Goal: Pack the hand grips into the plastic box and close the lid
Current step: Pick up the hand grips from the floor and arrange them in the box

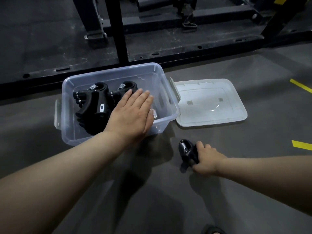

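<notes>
I see a grey floor [168,208] with yellow tape [301,85] at the right, and a black metal frame [118,31] on a dark mat [42,39] beyond, dimly lit

no legible txt, white label [102,108] on hand grip [92,103] (too small to read)

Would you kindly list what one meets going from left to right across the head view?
From the left: packed hand grips in the plastic box → left hand → loose hand grip → right hand → yellow tape. The lid spans the loose hand grip and right hand, so it is left out.
</notes>
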